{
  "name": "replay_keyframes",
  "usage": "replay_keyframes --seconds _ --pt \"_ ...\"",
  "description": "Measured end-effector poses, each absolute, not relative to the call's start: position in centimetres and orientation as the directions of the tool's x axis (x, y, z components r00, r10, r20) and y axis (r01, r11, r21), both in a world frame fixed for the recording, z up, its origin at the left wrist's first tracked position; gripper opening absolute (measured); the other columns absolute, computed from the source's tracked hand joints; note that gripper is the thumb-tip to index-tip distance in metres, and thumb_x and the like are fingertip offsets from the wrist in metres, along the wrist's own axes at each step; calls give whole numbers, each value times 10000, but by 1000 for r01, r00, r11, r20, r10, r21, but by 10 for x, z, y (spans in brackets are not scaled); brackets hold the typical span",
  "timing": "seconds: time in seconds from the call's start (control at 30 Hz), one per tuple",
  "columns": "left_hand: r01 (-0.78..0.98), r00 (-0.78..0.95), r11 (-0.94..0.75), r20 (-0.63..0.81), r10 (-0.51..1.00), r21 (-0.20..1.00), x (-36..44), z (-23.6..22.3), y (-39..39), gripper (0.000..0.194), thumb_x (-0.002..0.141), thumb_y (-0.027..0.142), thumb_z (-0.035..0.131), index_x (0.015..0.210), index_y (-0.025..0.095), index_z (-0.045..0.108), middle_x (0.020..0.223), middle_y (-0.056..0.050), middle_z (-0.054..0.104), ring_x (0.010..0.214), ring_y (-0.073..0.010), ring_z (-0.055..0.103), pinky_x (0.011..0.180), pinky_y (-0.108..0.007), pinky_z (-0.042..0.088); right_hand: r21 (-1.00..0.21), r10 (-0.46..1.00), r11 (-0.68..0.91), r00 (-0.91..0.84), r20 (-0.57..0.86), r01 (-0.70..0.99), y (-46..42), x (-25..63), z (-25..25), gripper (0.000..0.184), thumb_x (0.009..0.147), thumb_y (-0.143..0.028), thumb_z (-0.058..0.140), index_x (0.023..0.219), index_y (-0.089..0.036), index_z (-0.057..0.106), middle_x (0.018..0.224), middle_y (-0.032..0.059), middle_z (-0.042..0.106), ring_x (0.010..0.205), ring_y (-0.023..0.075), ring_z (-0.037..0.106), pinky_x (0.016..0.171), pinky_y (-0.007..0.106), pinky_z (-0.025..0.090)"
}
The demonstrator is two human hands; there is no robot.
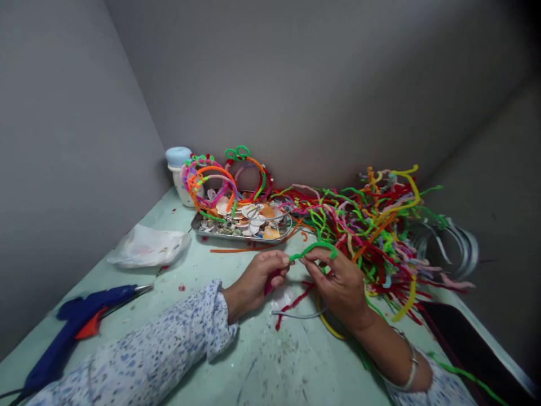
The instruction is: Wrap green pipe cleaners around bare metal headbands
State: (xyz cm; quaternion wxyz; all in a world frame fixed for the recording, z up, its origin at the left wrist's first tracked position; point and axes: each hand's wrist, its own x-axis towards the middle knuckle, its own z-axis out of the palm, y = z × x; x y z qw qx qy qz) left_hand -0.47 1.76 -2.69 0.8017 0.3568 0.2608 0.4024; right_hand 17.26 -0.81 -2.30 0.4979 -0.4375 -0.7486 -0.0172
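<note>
A green pipe cleaner [315,246] stretches between my two hands above the middle of the table. My left hand [267,273] pinches its left end between thumb and fingers; a bit of dark pink shows beneath those fingers. With thumb and forefinger, my right hand [340,282] grips the same piece farther right, where it arches over the fingers and curls at its tip. Below the hands lie a dark red pipe cleaner [296,304] and a thin grey band [296,314]. A yellow loop [330,330] is partly covered by my right hand.
A metal tray [240,239] of shells holds pipe-cleaner-wrapped headbands, beside a white jar [183,189]. Loose pipe cleaners [359,214] heap at right, near grey headbands [462,248] and a dark flat device [465,344]. Left are a plastic bag [147,248] and blue glue gun [71,321].
</note>
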Motion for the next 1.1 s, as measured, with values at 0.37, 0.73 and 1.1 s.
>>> replay_keyframes --seconds 0.37,0.73,1.1 --pt "-457 531 397 -113 840 796 -4 -25 17 147 724 200 660 699 133 531 583 58 408 449 -25 275 399 -146 194 -396 641 639 -171 748 659 -9 171 -19 165 877 -142 588 981 -244 666 915 42 688 880 177 663 810 336 548" --pt "-436 525 397 -130 841 808 -4 -23 16 156 715 220 673 708 133 545 570 63 400 446 -27 267 402 -154 184 -293 581 643 -202 789 707 -10 174 -21 219 861 -133 610 1038 -236 686 965 52 692 891 170 670 809 311 563" --pt "-414 510 381 -136 849 826 -4 -22 15 164 713 228 681 729 136 547 572 60 414 446 -27 280 414 -171 171 -240 581 640 -256 773 730 -11 174 -15 196 867 -140 604 1028 -221 683 947 58 705 863 171 667 780 308 555"
